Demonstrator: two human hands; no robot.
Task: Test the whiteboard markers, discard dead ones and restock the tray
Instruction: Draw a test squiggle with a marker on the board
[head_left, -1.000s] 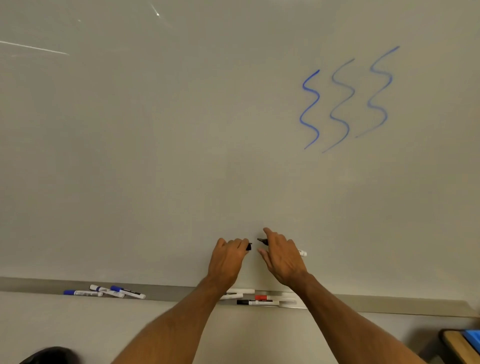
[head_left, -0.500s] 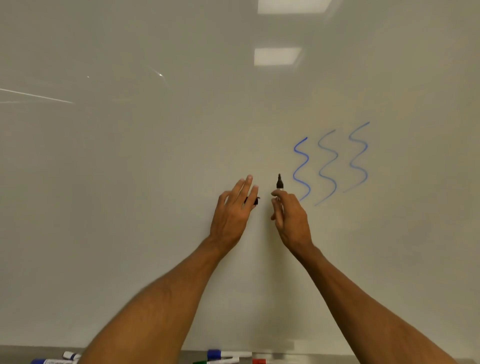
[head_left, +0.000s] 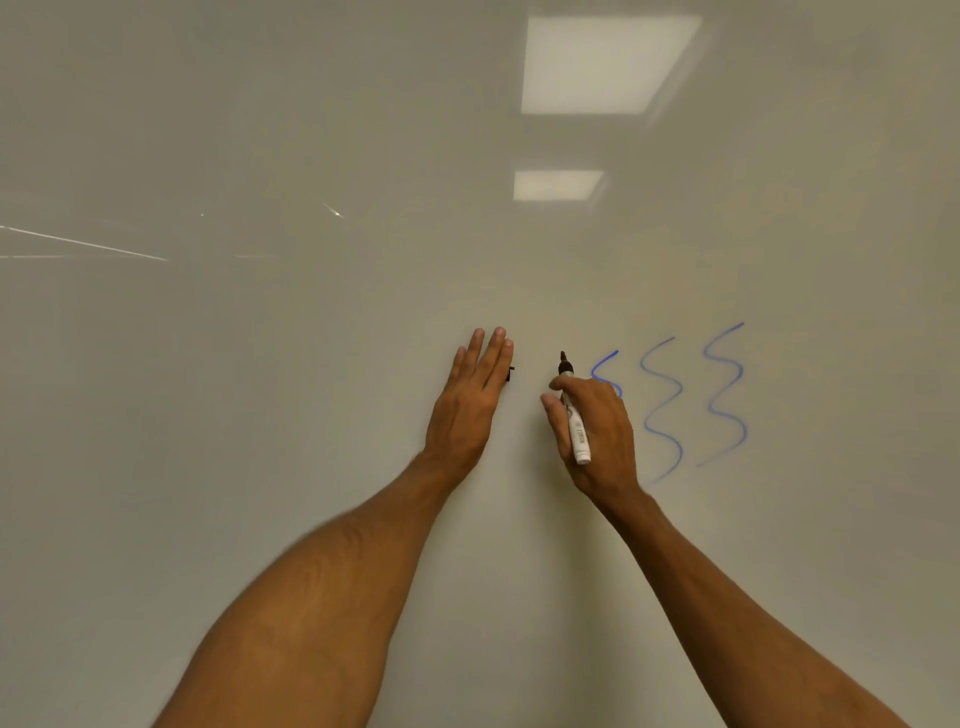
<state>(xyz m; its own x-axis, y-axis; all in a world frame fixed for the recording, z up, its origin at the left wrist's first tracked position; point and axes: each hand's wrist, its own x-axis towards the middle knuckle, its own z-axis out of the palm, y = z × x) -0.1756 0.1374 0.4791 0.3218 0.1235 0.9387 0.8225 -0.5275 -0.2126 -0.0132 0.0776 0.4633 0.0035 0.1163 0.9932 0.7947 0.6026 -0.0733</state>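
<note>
The left forearm (head_left: 322, 597) and right forearm (head_left: 727, 597) are rising from the bottom edge toward the whiteboard (head_left: 260, 415), the left one slightly blurred. The left hand (head_left: 475, 400) is lying flat toward the board, its fingers straight and pressed together. A small black cap (head_left: 509, 373) is poking out at the forefinger's edge, but the hand is hiding the thumb, so how the cap is being held cannot be told. Just to the right, and apart from it, the right hand (head_left: 597, 436) is curling its fingers and thumb round a marker (head_left: 576, 426). The marker is white-barrelled and uncapped, and its dark tip is pointing up; whether it is touching the board cannot be judged. Three blue squiggles (head_left: 662, 410) are running side by side on the board right of the marker, and the right hand is covering the lower part of the nearest one. Higher up, the glossy surface is reflecting two rectangular ceiling lights (head_left: 608, 65), and thin bright streaks (head_left: 83, 241) are crossing it at far left.
</note>
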